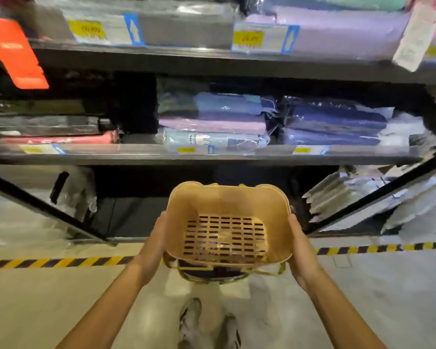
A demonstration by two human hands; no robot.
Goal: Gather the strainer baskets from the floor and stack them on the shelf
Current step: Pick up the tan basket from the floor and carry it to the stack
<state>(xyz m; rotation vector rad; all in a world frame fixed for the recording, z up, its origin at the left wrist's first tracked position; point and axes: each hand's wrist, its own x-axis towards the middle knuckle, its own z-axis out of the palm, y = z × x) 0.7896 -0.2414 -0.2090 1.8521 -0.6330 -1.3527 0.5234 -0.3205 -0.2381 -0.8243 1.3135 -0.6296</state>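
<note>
An orange-tan plastic strainer basket [228,222] with a slotted bottom is held up in front of the shelving, its open top facing me. My left hand [156,238] grips its left wall and my right hand [300,245] grips its right wall. Beneath it, more nested baskets [212,273] with yellowish rims and handles peek out; whether they hang in the same stack or rest lower I cannot tell. The dark bottom shelf bay [146,212] lies just beyond the basket.
The middle shelf [136,157] carries bagged folded textiles [212,122], and more packs fill the shelf above. Plastic-wrapped goods [363,195] sit at lower right and lower left. Yellow-black hazard tape [48,262] crosses the floor. My shoes [209,326] stand below.
</note>
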